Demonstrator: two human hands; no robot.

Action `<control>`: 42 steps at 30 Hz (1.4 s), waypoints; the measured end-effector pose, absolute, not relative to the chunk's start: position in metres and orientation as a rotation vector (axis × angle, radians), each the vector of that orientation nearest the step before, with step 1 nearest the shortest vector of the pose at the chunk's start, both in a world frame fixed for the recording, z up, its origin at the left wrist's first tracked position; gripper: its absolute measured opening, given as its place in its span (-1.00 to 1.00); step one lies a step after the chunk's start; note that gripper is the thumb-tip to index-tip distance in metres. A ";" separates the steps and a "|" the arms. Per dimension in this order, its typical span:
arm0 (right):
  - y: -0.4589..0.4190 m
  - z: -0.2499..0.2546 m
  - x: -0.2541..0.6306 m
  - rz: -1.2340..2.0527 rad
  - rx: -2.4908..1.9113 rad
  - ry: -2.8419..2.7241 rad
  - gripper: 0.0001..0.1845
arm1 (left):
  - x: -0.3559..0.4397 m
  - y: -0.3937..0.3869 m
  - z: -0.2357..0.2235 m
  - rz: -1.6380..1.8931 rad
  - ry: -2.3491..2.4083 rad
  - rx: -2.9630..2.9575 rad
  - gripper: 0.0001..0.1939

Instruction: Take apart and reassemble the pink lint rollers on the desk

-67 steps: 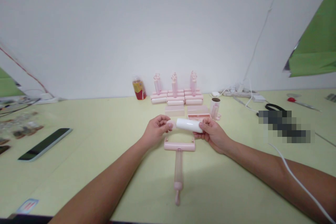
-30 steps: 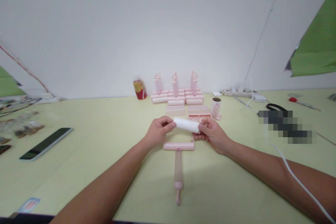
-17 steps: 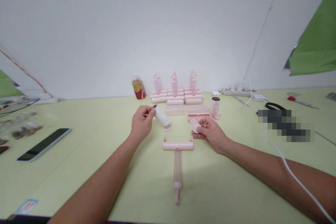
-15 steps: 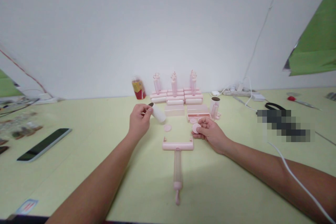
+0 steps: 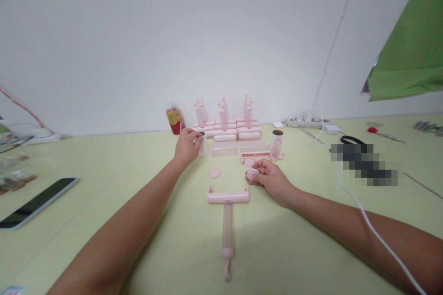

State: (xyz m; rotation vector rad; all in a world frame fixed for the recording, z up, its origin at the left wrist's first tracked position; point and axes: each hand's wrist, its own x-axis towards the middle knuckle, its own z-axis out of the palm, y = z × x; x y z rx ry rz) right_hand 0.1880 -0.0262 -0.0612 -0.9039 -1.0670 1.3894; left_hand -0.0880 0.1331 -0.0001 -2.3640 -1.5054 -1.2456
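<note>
White roll (image 5: 203, 144), a second ago between both hands, now stands at 12 o'clock gripped by the left hand (image 5: 187, 146), its pink cap (image 5: 252, 174) pinched in the right hand (image 5: 268, 177).

My left hand (image 5: 187, 146) and right hand (image 5: 269, 179) are both bare: no gloves, no rings that I can make out. My forearms are bare too, with no sleeves showing anywhere along them; the left one comes in from about 7 o'clock, the right one from about 4 o'clock. I see no watch or band on either wrist. My nails look short, though they are too small to judge well.
</note>
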 end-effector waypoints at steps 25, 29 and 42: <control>-0.024 -0.066 0.207 0.219 -1.150 -2.210 -0.61 | -0.010 -0.034 0.025 -0.010 -1.305 -2.827 -0.56; -0.026 -0.064 0.207 0.293 -1.029 -2.241 -0.42 | -0.008 -0.045 0.028 0.037 -1.236 -2.948 -0.54; -0.031 -0.063 0.206 0.448 -0.997 -2.146 -0.35 | -0.017 -0.029 0.015 -0.138 -1.450 -2.844 -0.62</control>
